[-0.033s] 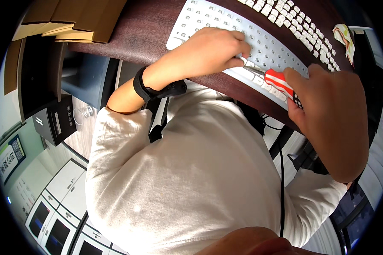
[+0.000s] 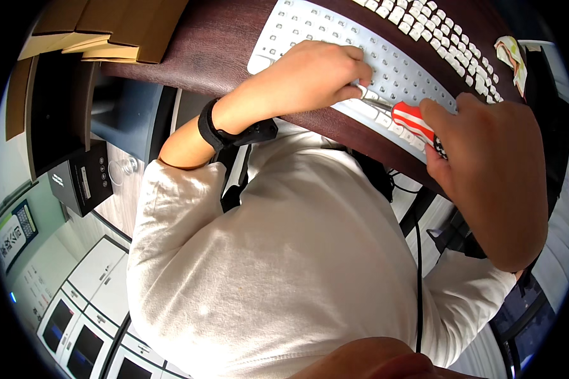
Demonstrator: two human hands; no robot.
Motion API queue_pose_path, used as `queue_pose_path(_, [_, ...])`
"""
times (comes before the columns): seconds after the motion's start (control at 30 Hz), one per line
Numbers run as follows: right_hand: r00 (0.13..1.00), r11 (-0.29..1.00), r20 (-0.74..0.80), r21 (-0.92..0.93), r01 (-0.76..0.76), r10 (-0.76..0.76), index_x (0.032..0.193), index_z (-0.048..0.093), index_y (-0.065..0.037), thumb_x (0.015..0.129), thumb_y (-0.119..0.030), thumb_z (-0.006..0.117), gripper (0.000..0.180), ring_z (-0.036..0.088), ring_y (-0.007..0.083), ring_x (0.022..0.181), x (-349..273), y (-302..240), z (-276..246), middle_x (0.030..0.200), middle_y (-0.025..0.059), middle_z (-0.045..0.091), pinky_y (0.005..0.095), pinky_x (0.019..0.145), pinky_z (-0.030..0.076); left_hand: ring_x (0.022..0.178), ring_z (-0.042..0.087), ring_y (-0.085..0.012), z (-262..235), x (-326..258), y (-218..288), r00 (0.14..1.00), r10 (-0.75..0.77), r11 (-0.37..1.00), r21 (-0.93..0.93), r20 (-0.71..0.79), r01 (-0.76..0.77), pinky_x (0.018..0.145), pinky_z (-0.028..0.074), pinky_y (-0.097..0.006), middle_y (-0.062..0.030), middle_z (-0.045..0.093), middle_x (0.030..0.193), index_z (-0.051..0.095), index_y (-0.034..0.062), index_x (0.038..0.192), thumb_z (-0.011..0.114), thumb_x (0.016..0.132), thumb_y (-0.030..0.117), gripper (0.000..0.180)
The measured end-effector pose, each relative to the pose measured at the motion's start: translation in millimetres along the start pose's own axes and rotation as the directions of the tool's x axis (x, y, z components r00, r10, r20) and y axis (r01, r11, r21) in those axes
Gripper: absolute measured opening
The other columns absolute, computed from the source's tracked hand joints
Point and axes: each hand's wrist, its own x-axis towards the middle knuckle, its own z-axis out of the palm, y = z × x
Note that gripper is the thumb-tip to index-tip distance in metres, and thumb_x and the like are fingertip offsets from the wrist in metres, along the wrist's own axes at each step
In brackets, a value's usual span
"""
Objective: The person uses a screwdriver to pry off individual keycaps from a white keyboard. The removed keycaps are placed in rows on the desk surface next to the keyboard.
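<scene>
A white keyboard lies on the table, most of its switches bare and a row of white keycaps still on along its near edge. My right hand is closed round a screwdriver with a red and white striped handle. Its thin metal shaft points left, and the tip reaches the near row of keys. My left hand bends over the keyboard, thumb and forefinger pinched at a white keycap beside that tip. The hand partly hides the keyboard's left part.
Several loose white keycaps lie in rows on the dark brown table beyond the keyboard. A crumpled wrapper is at the far right. Cardboard boxes stand at the far left. A black cable hangs at my right side.
My right hand and the screwdriver have shifted very slightly to the left. My left hand stays in place at the keycap.
</scene>
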Motion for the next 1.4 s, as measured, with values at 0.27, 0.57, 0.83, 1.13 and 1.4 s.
queue_pose_path(0.27, [0.999, 0.995, 0.011, 0.091, -0.033, 0.032, 0.088, 0.067, -0.004, 0.07, -0.012, 0.08, 0.024, 0.058, 0.0296, 0.057, 9, -16, -11, 0.064, 0.0115, 0.054, 0.0401, 0.057, 0.046, 0.082, 0.066, -0.0285, -1, 2, 1, 1.0, -0.003, 1.0, 0.016, 0.007, 0.003, 0.07, 0.052, -0.04, -0.0053, 0.066, 0.093, 0.071, 0.0088, 0.096, 0.07, 0.085, 0.016, 0.013])
queue_pose_path(0.57, [0.992, 0.99, 0.087, -0.113, -0.086, 0.096, 0.082, 0.069, -0.006, 0.069, -0.016, 0.08, 0.02, 0.062, 0.0282, 0.062, 32, -24, -32, 0.063, 0.0115, 0.059, 0.039, 0.064, 0.05, 0.081, 0.066, -0.0293, -3, 1, -2, 1.0, 0.023, 0.999, 0.036, 0.007, -0.024, 0.069, 0.052, -0.041, -0.0052, 0.066, 0.093, 0.07, 0.0077, 0.097, 0.07, 0.086, 0.019, 0.016])
queue_pose_path(0.83, [0.96, 0.995, -0.271, 0.047, 0.087, -0.071, 0.087, 0.071, -0.006, 0.068, -0.015, 0.079, 0.022, 0.064, 0.0309, 0.067, 18, 15, 11, 0.067, 0.013, 0.061, 0.0406, 0.067, 0.05, 0.082, 0.066, -0.0297, 3, 1, -4, 0.998, 0.064, 0.996, 0.069, 0.0, -0.064, 0.068, 0.051, -0.041, -0.0049, 0.064, 0.094, 0.069, 0.0075, 0.096, 0.071, 0.086, 0.021, 0.017])
queue_pose_path(1.13, [0.968, 0.923, -0.017, 0.305, -0.233, 0.25, 0.108, 0.068, -0.01, 0.076, -0.018, 0.079, 0.035, 0.058, 0.0291, 0.053, -33, 0, 24, 0.068, 0.01, 0.056, 0.0391, 0.049, 0.044, 0.081, 0.066, -0.0283, 6, 1, -5, 0.995, 0.089, 0.993, 0.078, -0.051, -0.085, 0.066, 0.052, -0.04, -0.0048, 0.063, 0.093, 0.067, 0.0075, 0.095, 0.069, 0.087, 0.02, 0.014])
queue_pose_path(1.4, [0.953, 0.881, -0.075, 0.407, -0.239, 0.294, 0.111, 0.068, -0.011, 0.075, -0.016, 0.08, 0.038, 0.06, 0.0296, 0.057, -47, 5, 47, 0.073, 0.0109, 0.061, 0.0374, 0.051, 0.047, 0.081, 0.066, -0.027, 8, -3, -4, 0.993, 0.089, 0.991, 0.108, -0.08, -0.08, 0.065, 0.051, -0.039, -0.0043, 0.062, 0.092, 0.066, 0.0075, 0.097, 0.068, 0.089, 0.022, 0.017])
